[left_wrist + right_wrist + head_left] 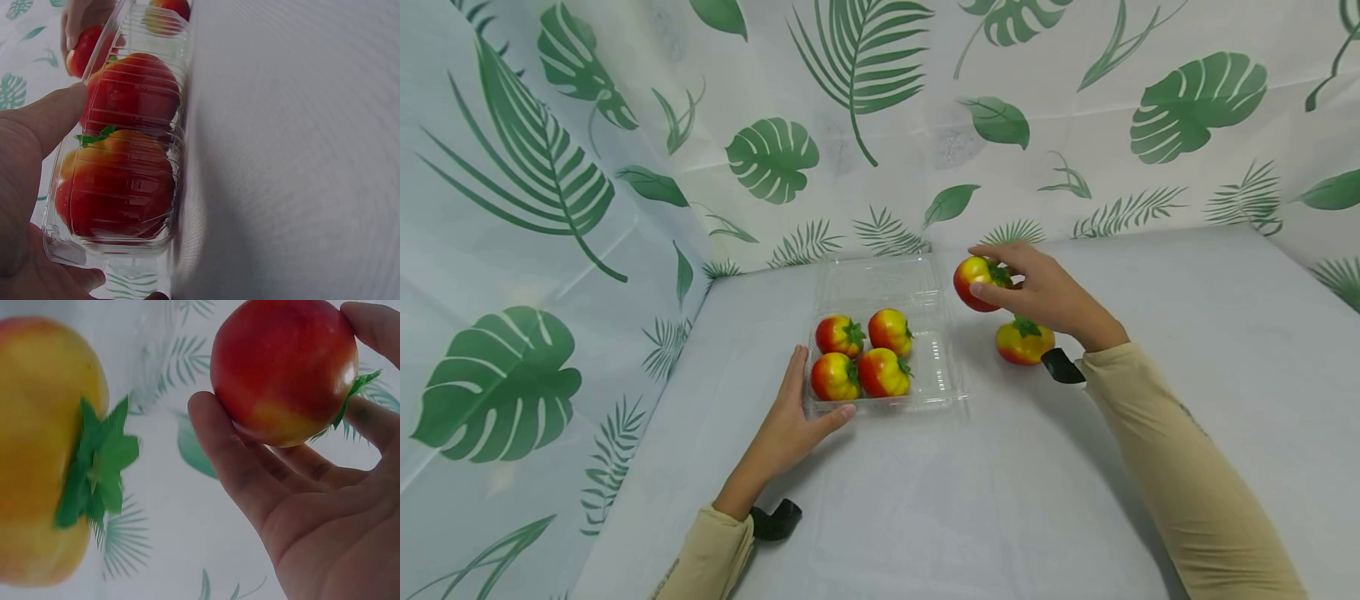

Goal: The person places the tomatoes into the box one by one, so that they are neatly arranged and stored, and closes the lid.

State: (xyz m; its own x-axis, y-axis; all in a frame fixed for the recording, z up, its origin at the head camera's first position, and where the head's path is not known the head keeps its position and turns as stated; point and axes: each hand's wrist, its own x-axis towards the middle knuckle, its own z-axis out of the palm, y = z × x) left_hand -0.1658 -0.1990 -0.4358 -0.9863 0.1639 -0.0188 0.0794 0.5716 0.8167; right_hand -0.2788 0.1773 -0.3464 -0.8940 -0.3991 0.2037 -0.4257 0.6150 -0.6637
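Note:
A clear plastic clamshell box (pixel 936 367) holds several red-and-yellow fruits with green leafy tops, like this front one (pixel 883 372). My left hand (pixel 793 429) rests at its front left corner, straight fingers along the left side and thumb at the front. In the left wrist view the thumb (pixel 62 112) touches the rim, and two fruits show through the ribbed wall. My right hand (pixel 1045 287) holds another red-and-yellow fruit (pixel 976 282) raised to the right of the box. The right wrist view shows this fruit (pixel 284 372) between thumb and fingertips.
One more fruit (pixel 1024 342) sits on the white-covered table (pixel 925 508), below the right hand. The box's lid (pixel 880 282) lies folded open toward the back. A leaf-patterned curtain (pixel 910 167) stands behind the table and along its left side.

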